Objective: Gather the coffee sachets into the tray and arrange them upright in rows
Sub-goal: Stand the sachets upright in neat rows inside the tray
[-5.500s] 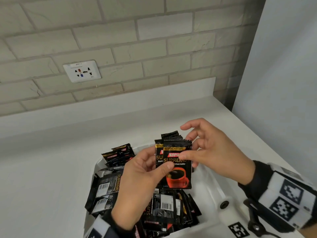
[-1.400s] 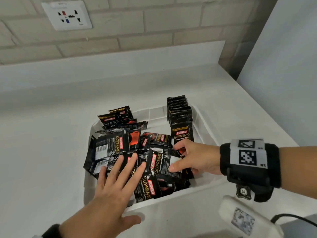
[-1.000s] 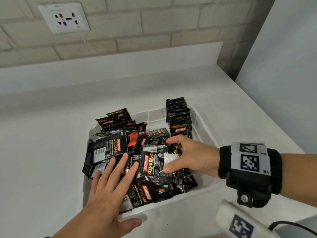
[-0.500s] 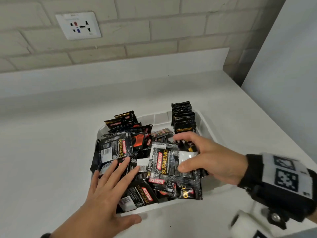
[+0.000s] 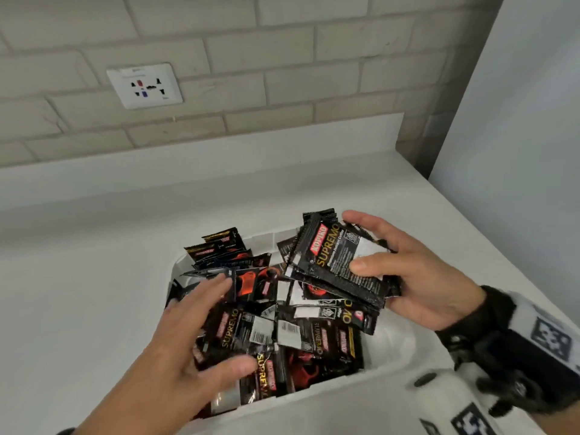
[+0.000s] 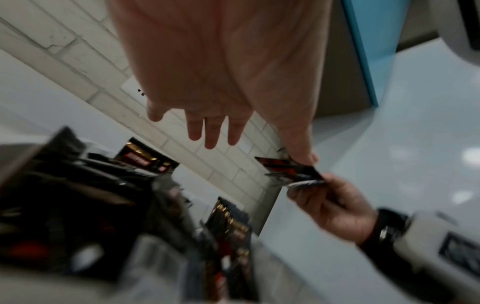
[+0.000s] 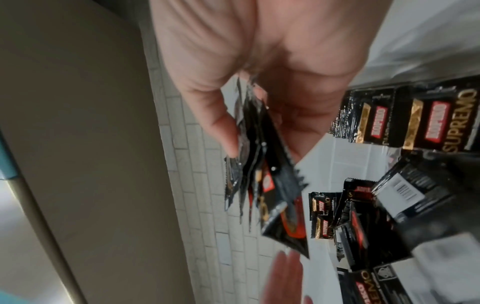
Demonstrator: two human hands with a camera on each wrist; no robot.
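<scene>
A white tray [image 5: 389, 350] on the counter holds a loose heap of black coffee sachets [image 5: 282, 334]. My right hand [image 5: 405, 268] grips a stack of several sachets [image 5: 335, 265] lifted above the tray's right side, thumb on top; the same held stack [image 7: 262, 174] shows edge-on in the right wrist view. My left hand [image 5: 194, 334] hovers spread over the heap's left part with straight fingers [image 6: 211, 131] and holds nothing. A few upright sachets [image 5: 219, 246] stand at the tray's far left. The upright row at the far right is mostly hidden behind the held stack.
The white counter [image 5: 78, 293] runs left and behind the tray to a brick wall with a socket plate [image 5: 144, 86]. A pale blue panel [image 5: 518, 136] rises at the right. Wrist-worn cameras with marker tags [image 5: 546, 340] sit at the lower right.
My right hand has lifted a stack of sachets out of the heap and raised it above the tray's right side. My left hand has risen off the heap, fingers still spread.
</scene>
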